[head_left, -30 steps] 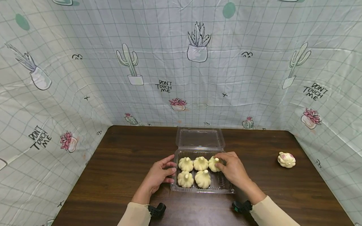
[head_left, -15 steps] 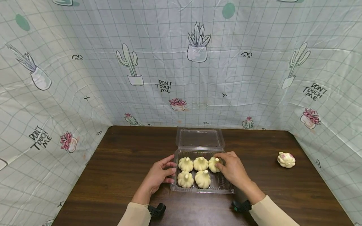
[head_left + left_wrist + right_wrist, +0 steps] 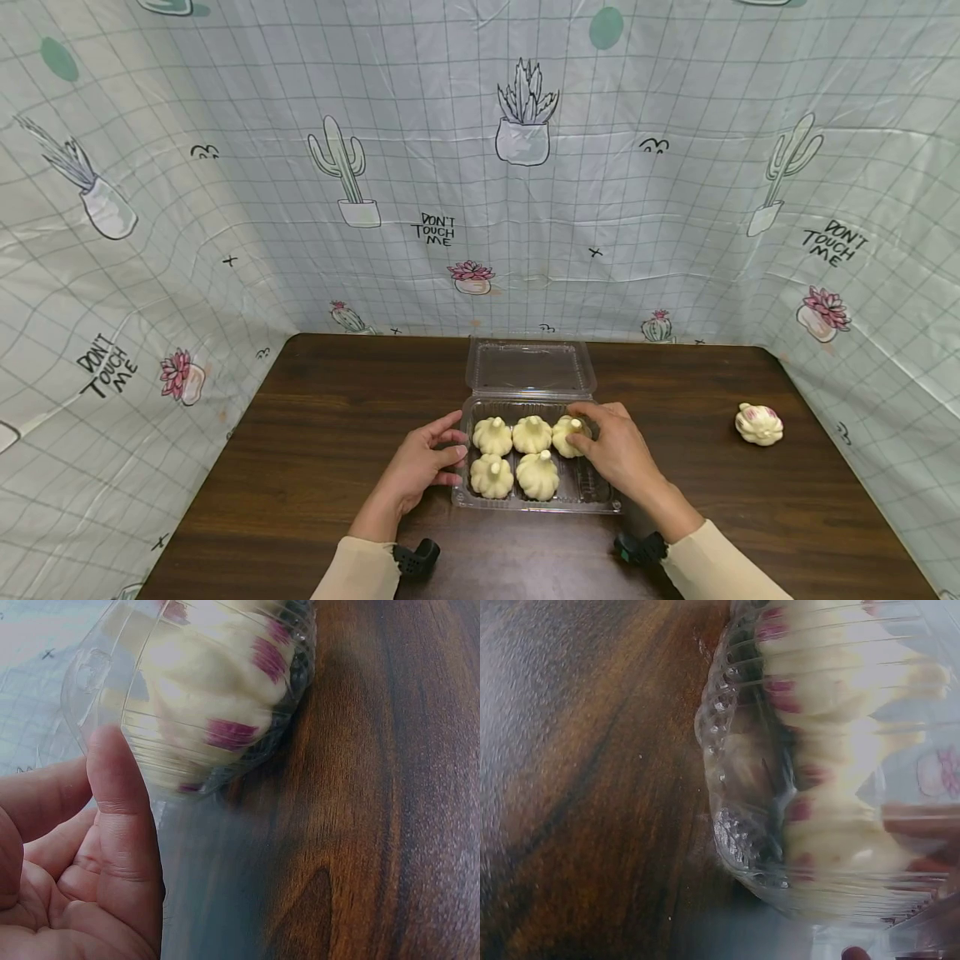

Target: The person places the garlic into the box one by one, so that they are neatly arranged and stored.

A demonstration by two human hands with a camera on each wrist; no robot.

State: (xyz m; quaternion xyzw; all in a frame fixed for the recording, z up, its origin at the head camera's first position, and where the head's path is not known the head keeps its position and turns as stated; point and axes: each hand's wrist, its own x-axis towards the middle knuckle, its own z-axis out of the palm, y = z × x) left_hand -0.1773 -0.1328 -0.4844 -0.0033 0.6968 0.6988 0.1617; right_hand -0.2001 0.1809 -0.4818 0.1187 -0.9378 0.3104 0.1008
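A clear plastic clamshell box (image 3: 536,505) stands on the table with its lid folded back. Inside are several cream garlic bulbs, with stems up: three in the far row, two in the near row. My right hand (image 3: 618,446) holds the far-right garlic bulb (image 3: 566,437) between thumb and fingers; its palm covers part of the box's right side. My left hand (image 3: 420,462) rests its fingertips and thumb against the box's left edge. Through the wall in the left wrist view, a garlic bulb (image 3: 202,697) shows purple patches low down. The near-right compartment holds no bulb.
Another garlic bulb (image 3: 760,425), with pinkish marks, lies on its side at the table's right. The open lid (image 3: 531,367) leans back behind the box. A printed cloth (image 3: 465,167) surrounds the dark wooden table (image 3: 337,400) at the back and sides.
Hardly anything differs. The right thumb and fingertips shift slightly on the far-right garlic bulb; the left hand and the box stay in place.
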